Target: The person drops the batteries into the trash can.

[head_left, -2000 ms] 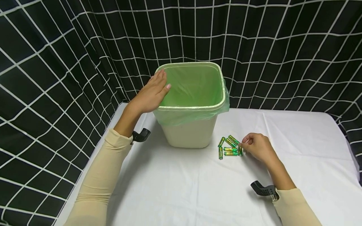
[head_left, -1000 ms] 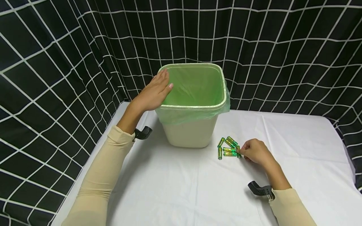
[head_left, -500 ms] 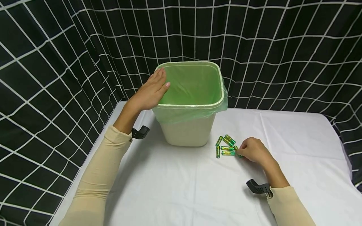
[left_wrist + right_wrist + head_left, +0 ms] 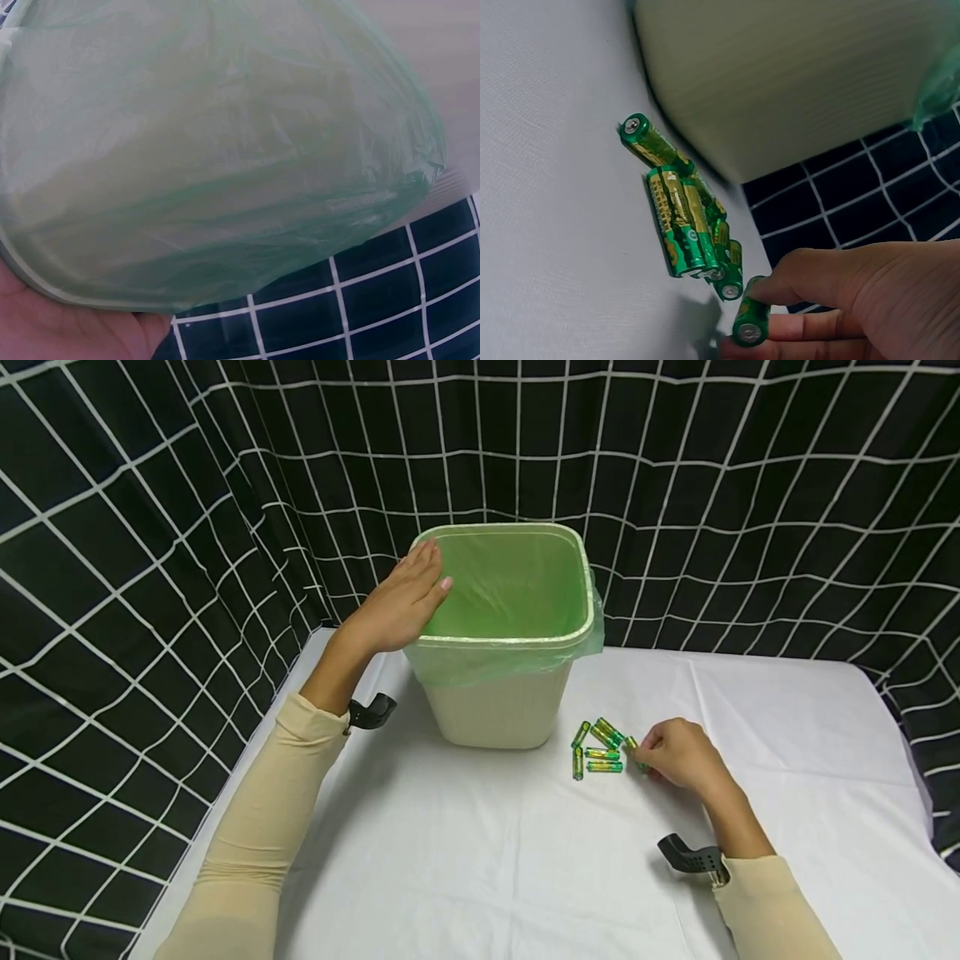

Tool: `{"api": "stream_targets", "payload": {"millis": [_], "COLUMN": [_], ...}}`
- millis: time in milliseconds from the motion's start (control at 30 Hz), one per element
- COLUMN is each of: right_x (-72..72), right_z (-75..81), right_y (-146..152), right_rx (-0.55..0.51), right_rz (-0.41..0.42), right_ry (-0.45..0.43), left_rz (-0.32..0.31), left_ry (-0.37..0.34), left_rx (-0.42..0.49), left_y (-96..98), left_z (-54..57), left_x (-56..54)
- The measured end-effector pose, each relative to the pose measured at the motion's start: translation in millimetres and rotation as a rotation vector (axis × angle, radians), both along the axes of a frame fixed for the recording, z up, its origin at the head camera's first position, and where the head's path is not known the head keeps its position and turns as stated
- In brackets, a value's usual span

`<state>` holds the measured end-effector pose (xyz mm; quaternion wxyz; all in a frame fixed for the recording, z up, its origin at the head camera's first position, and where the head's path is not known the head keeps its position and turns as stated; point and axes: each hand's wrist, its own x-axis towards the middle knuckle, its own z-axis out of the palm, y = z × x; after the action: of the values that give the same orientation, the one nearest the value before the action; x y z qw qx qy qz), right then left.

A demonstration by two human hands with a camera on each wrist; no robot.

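Observation:
My right hand (image 4: 684,753) pinches a green and gold battery (image 4: 751,312) between thumb and fingers, at the right side of a small group of like batteries (image 4: 603,753) lying on the white cloth. In the right wrist view two of the group lie side by side, with others behind them. My left hand (image 4: 401,602) rests with straight fingers on the left rim of a cream trash bin (image 4: 502,710). A thin green bag (image 4: 225,150) lines the bin and folds over its rim.
A white cloth (image 4: 450,852) covers the table. Black curtains with a white grid (image 4: 720,510) stand behind and to the left. A dark wrist camera mount (image 4: 688,856) sticks out from the right wrist, another (image 4: 372,711) from the left.
The right hand has taken hold of the rightmost battery, turned it to a slant and drawn it slightly away from the group. The left hand stays on the bin's rim.

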<state>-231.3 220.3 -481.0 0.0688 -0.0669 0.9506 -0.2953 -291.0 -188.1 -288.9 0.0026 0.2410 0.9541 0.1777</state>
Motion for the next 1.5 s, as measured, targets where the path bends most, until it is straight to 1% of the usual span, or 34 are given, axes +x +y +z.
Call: {"api": "stream_targets", "payload": {"millis": [100,300,500,600,767,933,1033,1100,1367,1500], "right_x": [-0.1,-0.6,1.6,2.8,1.8,2.2,3.2,4.7,2.1,2.0], "right_z": [0.8,2.7,10.2,11.3,12.4,17.7,20.3,20.7,23.6,24.5], "right_y": [0.8,-0.6,-4.9,-8.6,-10.9,-7.6,-5.2,-4.0,-1.8,-4.1], "right_rx": [-0.047,-0.156,-0.217,-0.231,-0.249,-0.255,-0.267,-0.275,-0.280,-0.285], "right_rz": [-0.005,-0.027,-0.047,-0.056,-0.050,-0.072,-0.081,-0.086,-0.085,-0.082], "right_ry": [0.021,0.091,0.131,0.159,0.163,0.162,0.170,0.172,0.173,0.165], "left_rz": [-0.001,-0.004,-0.002,0.001,0.023,0.012,0.011,0.013,0.019,0.029], "left_ry": [0.002,0.005,0.014,0.004,-0.016,-0.029,-0.035,-0.036,-0.019,-0.022], "left_rx": [-0.003,-0.001,0.009,0.012,0.015,0.031,0.023,0.013,0.008,0.009], "left_y": [-0.1,0.4,0.1,-2.4,-5.5,-3.3,-1.7,-0.8,0.9,-1.8], "left_z": [-1.1,-1.1,-1.0,-2.1,-3.0,-2.2,-1.7,-1.5,1.3,-0.3], "left_x": [0.1,-0.2,-0.1,1.2,3.7,1.7,1.1,1.2,-0.5,0.4]}}
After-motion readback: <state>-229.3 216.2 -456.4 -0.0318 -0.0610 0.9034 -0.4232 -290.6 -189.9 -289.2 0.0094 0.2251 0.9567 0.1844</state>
